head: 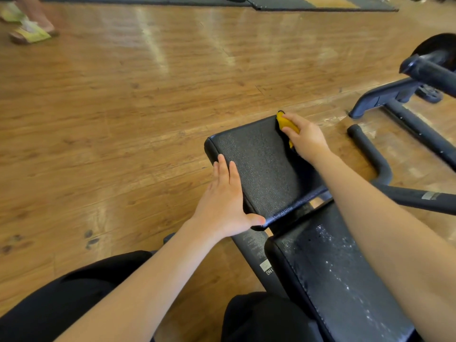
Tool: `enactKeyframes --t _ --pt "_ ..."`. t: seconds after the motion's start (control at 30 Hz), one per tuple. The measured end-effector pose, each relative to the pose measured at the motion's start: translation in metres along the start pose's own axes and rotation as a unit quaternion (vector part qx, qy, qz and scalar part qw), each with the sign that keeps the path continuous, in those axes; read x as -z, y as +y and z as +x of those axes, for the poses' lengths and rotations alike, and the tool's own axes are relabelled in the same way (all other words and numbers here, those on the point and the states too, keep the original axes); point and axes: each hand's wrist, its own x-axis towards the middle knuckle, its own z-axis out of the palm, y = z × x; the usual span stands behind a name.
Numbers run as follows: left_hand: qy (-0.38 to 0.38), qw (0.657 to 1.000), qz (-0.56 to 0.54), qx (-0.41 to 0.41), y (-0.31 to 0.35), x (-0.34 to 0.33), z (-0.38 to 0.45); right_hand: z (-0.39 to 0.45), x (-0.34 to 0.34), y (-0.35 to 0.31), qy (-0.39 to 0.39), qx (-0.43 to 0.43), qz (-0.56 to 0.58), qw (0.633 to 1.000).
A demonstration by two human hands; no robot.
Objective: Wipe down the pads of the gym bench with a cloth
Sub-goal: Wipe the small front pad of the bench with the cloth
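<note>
The cloth (287,125) is held at the far right corner of the far pad (261,166); the near pad (340,280) lies behind it.

"ING" — label (266,267) on bench frame (249,245)

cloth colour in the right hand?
Yellow cloth, gripped by the right hand; head view.
</note>
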Motion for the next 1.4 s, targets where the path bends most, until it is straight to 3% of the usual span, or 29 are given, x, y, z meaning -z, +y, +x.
enactKeyframes --t 0.37,0.7,1.03,1.2,1.4 --pt "0.004 1.0 0.002 0.002 0.001 -0.001 -0.002 -0.109 0.015 0.035 -0.019 0.018 -0.019 0.999" --pt "-0.002 1.0 -0.015 0.004 0.002 -0.002 0.001 0.007 0.0 0.003 -0.025 0.05 -0.056 0.997" --pt "-0.016 1.0 -0.014 0.008 0.004 0.001 0.001 0.01 0.017 0.016 -0.016 -0.068 0.03 0.997" --pt "-0.009 1.0 -0.005 0.009 0.002 0.002 -0.001 -0.045 0.039 0.042 -0.041 -0.092 0.006 0.995" --pt "-0.002 1.0 -0.005 0.009 0.004 0.0 0.0 -0.061 0.039 0.052 -0.018 -0.101 -0.029 0.994"
